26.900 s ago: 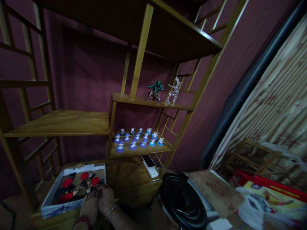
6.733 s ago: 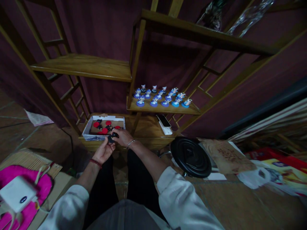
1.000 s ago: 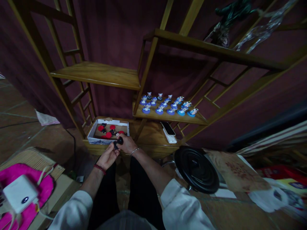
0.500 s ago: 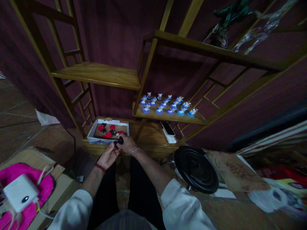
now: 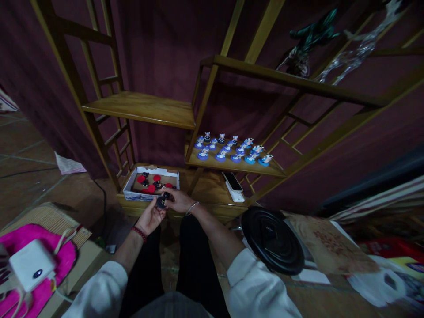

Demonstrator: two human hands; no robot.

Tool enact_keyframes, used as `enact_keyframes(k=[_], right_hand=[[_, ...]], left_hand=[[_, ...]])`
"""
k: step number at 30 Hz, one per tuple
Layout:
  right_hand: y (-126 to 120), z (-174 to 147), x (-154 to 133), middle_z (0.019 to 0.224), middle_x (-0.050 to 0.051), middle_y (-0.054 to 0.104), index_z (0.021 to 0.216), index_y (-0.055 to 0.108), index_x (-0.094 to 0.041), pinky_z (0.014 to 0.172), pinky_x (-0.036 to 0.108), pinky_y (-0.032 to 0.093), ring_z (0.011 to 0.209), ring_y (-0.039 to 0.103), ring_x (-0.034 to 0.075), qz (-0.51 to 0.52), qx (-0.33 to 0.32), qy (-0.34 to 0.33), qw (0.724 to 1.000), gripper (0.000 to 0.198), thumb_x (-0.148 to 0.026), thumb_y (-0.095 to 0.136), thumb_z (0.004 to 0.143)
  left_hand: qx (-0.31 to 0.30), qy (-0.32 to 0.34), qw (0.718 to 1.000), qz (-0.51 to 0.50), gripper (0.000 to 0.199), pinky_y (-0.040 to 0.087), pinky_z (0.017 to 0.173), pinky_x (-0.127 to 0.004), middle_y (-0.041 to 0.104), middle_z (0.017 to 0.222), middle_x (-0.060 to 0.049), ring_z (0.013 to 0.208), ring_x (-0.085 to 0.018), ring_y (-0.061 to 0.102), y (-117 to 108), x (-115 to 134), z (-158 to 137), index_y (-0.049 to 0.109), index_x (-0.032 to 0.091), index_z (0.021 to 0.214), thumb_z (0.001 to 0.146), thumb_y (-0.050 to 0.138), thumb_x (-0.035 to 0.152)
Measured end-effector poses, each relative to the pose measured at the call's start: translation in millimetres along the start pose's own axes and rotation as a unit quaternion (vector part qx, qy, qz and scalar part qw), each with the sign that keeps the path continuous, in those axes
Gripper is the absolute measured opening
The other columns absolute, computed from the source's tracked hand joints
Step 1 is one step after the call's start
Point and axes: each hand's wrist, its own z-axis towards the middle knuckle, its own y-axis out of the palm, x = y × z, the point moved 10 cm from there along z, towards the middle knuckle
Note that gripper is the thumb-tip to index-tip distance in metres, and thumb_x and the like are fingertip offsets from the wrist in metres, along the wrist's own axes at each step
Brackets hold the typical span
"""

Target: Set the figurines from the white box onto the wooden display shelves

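The wooden shelf unit [image 5: 139, 106] takes up most of what I see from here, with a round black seat [image 5: 273, 240] standing in front of its right side. Down on its lowest level sits a shallow cardboard box [image 5: 141, 194], holding red discs [image 5: 151, 188] and little dark pieces I can't make out well. The person's right hand [image 5: 180, 201] is bent into a pinch, and the left hand [image 5: 151, 217] meets it palm up, fingers loosely curled; between their fingertips, by the box's near right corner, is one small black piece [image 5: 161, 202]. To my mind, handling it well means letting the left fingertips steady the wider dark part while the right does the fine work with light pressure, since something so small could twist or snap. I'd hold it directly above the box, so a slip lands on cardboard, and tilt it towards the light.
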Motion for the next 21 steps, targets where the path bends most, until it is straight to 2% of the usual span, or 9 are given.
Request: enact_keyframes(k=[4,7,11,15,21], right_hand=[[2.4,-0.4,4.9,0.085,-0.001,0.060,0.113,0.050,-0.022,0.068,0.022,0.042,0.070,0.055,0.009,0.021,-0.013,0.011,1.000,0.043,-0.013,0.054,0.071],[3.6,0.4,5.6,0.088,-0.001,0.060,0.111,0.051,-0.021,0.069,0.021,0.042,0.072,0.055,0.009,0.043,-0.021,0.008,0.999,0.042,-0.013,0.055,0.070],[0.9,1.9,2.7,0.085,-0.001,0.059,0.100,0.056,-0.018,0.069,0.021,0.041,0.073,0.054,0.010,0.028,-0.008,-0.015,0.999,0.030,-0.015,0.058,0.070],[0.1,1.8,2.7,0.079,-0.001,0.058,0.089,0.059,-0.016,0.064,0.020,0.040,0.070,0.053,0.010,-0.003,0.001,-0.018,1.000,0.021,-0.020,0.060,0.069],[4.9,1.7,10.7,0.073,-0.002,0.058,0.089,0.059,-0.018,0.058,0.018,0.038,0.065,0.052,0.009,-0.025,-0.003,0.012,1.000,0.021,-0.027,0.060,0.070]], left_hand=[[-0.004,-0.018,1.000,0.017,0.027,0.042,0.043,-0.018,0.062,0.063,-0.005,0.054,-0.011,0.057,1.8,-2.0,-3.3,0.057,0.012,0.078,0.082,0.044,0.035],[-0.011,-0.025,0.999,0.021,0.031,0.038,0.039,-0.016,0.061,0.062,-0.006,0.050,-0.010,0.055,2.1,-2.6,-5.0,0.057,0.012,0.074,0.082,0.043,0.039],[-0.019,-0.038,0.999,0.034,0.037,0.033,0.035,-0.015,0.061,0.060,-0.008,0.045,-0.009,0.051,0.9,-5.6,-4.9,0.056,0.012,0.071,0.080,0.042,0.045],[-0.010,-0.037,0.998,0.042,0.032,0.036,0.037,-0.016,0.061,0.062,-0.006,0.048,-0.010,0.055,-2.4,-6.5,-2.3,0.056,0.012,0.075,0.081,0.043,0.041],[0.004,-0.026,0.999,0.020,0.025,0.041,0.039,-0.017,0.060,0.061,-0.002,0.048,-0.009,0.054,-5.7,-4.8,0.4,0.055,0.013,0.073,0.081,0.046,0.035]])
